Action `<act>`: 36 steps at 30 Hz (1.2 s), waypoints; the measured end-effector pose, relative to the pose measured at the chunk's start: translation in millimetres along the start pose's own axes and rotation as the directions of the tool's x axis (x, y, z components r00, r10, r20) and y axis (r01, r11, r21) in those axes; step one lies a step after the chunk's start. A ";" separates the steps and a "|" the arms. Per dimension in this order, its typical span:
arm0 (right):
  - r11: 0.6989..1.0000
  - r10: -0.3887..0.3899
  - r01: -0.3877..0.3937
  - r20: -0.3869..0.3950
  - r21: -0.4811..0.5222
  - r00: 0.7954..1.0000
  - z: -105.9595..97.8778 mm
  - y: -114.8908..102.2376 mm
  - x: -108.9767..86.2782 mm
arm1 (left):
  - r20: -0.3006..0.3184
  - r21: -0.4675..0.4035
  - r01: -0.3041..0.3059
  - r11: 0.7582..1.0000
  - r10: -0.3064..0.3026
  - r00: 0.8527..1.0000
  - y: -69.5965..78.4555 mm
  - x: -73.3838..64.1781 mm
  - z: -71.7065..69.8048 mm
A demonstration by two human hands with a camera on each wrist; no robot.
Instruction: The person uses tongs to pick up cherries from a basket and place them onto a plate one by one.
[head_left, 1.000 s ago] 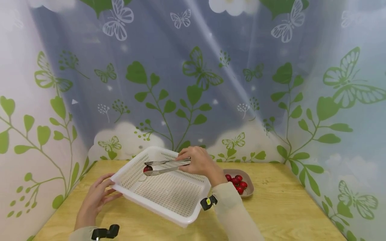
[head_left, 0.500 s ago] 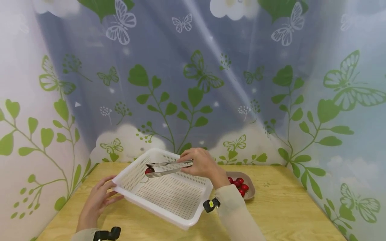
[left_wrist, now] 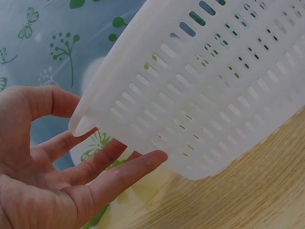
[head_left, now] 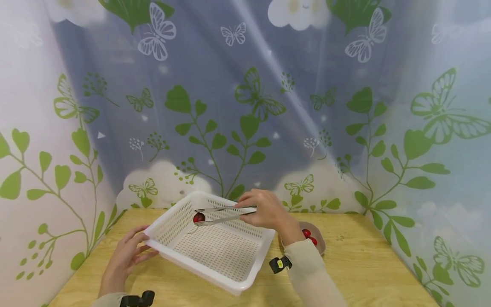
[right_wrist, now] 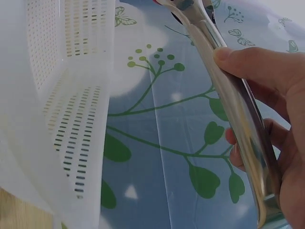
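A white perforated plastic basket (head_left: 193,265) sits at the middle of the table. My left hand (head_left: 124,260) holds its left corner; in the left wrist view, fingers reach beneath the basket's rim (left_wrist: 102,90) and one fingertip touches the side wall. My right hand (head_left: 264,209) grips metal tongs (head_left: 224,219) over the basket. A dark red cherry (head_left: 199,218) with a thin stem is between the tong tips, inside the basket's outline. In the right wrist view, thumb and fingers wrap the tongs (right_wrist: 228,90), whose far tips are cut off at the top.
A pinkish-beige dish (head_left: 320,245) with red cherries (head_left: 307,233) stands right of the basket, partly hidden by my right forearm. The wooden table (head_left: 364,264) ends at a printed curtain (head_left: 326,140) behind and at both sides.
My right hand and the tongs have shifted right with the cherry, and my forearm covers more of the dish. The left hand keeps its hold on the basket. The view has shifted slightly.
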State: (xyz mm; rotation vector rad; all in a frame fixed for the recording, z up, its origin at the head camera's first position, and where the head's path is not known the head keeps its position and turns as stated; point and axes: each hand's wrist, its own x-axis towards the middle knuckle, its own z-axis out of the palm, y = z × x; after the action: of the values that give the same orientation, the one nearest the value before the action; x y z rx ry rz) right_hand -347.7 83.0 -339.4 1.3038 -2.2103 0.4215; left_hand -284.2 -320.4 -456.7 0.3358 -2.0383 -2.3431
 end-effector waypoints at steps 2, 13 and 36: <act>1.000 -0.009 0.009 -0.021 0.000 1.000 -2.6 1.5 -4.6 | 0.001 -0.001 0.003 1.000 -0.003 1.000 -0.8 1.0 -0.4; 1.000 0.025 -0.025 -0.052 0.000 0.998 -18.3 11.1 -32.7 | 0.000 0.006 0.005 1.000 -0.005 1.000 -2.0 0.9 -0.5; 0.994 0.096 -0.101 -0.106 -0.038 0.990 -42.9 36.5 -73.4 | -0.001 -0.006 -0.007 1.000 0.007 1.000 -2.6 2.4 -0.8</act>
State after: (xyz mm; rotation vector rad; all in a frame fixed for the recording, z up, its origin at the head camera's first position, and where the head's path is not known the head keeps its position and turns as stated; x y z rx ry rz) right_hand -338.7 174.7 -347.9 1.1281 -2.1899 0.4662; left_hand -286.1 -321.2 -459.7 0.3293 -2.0285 -2.3436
